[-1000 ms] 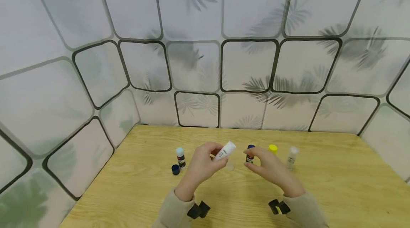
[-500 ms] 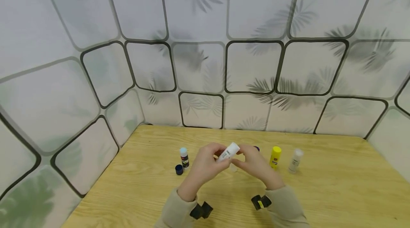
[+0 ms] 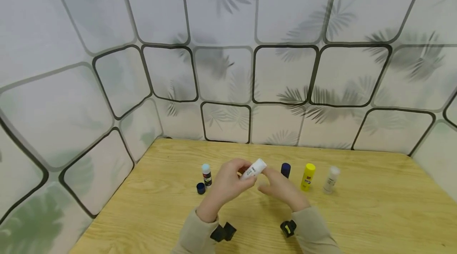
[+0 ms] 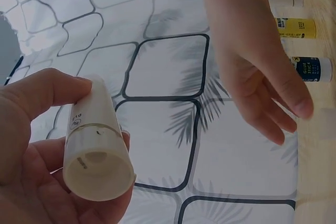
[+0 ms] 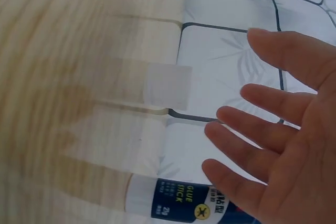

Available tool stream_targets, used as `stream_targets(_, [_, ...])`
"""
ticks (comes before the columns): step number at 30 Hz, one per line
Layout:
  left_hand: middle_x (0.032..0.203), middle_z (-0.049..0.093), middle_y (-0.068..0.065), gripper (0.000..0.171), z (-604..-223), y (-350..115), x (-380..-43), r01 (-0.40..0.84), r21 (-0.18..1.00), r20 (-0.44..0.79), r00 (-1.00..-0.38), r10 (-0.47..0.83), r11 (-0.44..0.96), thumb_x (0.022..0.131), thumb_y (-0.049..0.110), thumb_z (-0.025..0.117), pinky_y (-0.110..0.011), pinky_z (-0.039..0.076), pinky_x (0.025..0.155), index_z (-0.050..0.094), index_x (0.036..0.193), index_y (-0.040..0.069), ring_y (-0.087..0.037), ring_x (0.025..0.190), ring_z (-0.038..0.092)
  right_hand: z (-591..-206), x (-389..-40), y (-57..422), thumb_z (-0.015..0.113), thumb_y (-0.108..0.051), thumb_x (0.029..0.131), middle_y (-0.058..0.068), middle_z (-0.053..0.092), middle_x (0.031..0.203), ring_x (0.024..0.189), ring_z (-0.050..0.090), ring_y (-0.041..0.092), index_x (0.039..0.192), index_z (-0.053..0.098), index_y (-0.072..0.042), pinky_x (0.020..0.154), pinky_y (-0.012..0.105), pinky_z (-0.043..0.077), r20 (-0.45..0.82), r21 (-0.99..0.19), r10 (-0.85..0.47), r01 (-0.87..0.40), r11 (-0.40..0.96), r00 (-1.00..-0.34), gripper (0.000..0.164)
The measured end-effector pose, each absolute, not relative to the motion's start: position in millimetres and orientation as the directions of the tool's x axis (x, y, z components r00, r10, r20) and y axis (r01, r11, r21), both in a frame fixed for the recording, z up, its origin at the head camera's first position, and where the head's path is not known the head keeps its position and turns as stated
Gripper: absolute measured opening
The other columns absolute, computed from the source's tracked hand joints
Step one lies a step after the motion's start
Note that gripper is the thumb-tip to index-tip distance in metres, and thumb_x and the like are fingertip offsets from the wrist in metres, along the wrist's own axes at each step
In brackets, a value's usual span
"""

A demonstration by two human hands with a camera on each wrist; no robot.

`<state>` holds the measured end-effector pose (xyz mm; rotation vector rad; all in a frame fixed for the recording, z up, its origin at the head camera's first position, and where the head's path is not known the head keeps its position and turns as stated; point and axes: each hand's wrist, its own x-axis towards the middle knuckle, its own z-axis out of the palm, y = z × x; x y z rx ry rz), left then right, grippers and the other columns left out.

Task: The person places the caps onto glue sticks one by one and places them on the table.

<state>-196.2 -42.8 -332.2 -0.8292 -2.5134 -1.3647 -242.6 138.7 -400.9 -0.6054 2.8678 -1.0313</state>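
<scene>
My left hand [image 3: 228, 180] grips a white glue stick [image 3: 253, 169], which tilts up to the right above the table. In the left wrist view its hollow round end [image 4: 100, 174] faces the camera, with the thumb and fingers around the barrel. Just right of it is my right hand [image 3: 282, 188], holding nothing. The right wrist view shows that hand's fingers [image 5: 257, 129] spread and loosely extended. Behind it stands a dark blue glue stick [image 3: 285, 170], partly hidden by the hand. A pale translucent piece [image 5: 168, 85], perhaps a cap, sits on the table beyond the fingers.
A yellow glue stick [image 3: 308, 176] and a whitish one [image 3: 331, 179] stand on the right. To the left, a glue stick with a pale blue top [image 3: 206, 174] stands beside a dark blue cap [image 3: 201, 188]. Patterned fabric [image 3: 225, 123] rises behind the wooden table [image 3: 160, 206].
My right hand has moved left from beside the dark blue glue stick to the white one, then drawn slightly off it. My left hand keeps its grip. The head view has shifted slightly.
</scene>
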Motion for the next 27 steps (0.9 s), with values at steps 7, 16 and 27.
stream_targets(7, [0.091, 0.060, -0.005, 0.023, -333.3, -42.9, -196.5, 0.548, 0.709, 0.384, -0.828, 0.409, 0.444, 0.080, 0.011, 0.063, -0.020, 0.046, 0.058, 0.063, 0.101, 0.002, -0.012, 0.074, 0.055, -412.9, -244.3, 140.1, 0.067, -0.005, 0.077, 0.020, 0.052, 0.115, 0.101, 0.051, 0.031, 0.119, 0.048, 0.008, 0.081, 0.047, 0.041, 0.048, -0.615, -0.491, -0.413, 0.672, -0.870, 0.048])
stream_targets(16, [0.093, 0.059, -0.003, 0.024, -332.0, -42.7, -196.2, 0.515, 0.728, 0.341, -0.844, 0.413, 0.452, 0.080, 0.012, 0.063, -0.020, 0.046, 0.058, 0.062, 0.103, 0.005, -0.009, 0.073, 0.055, -412.4, -240.1, 140.2, 0.065, -0.003, 0.075, 0.014, 0.055, 0.095, 0.084, 0.053, 0.023, 0.104, 0.058, 0.007, 0.074, 0.042, 0.044, 0.007, -0.554, -0.496, -0.416, 0.721, -0.868, 0.032])
stream_targets(27, [0.092, 0.060, -0.002, 0.023, -332.1, -43.6, -196.6, 0.515, 0.726, 0.337, -0.844, 0.418, 0.455, 0.080, 0.012, 0.063, -0.020, 0.046, 0.060, 0.062, 0.103, 0.006, -0.009, 0.074, 0.055, -406.9, -236.0, 140.3, 0.057, 0.008, 0.072, 0.013, 0.060, 0.087, 0.080, 0.056, 0.026, 0.089, 0.060, 0.004, 0.070, 0.043, 0.045, 0.030, -0.540, -0.547, -0.474, 0.695, -0.836, 0.017])
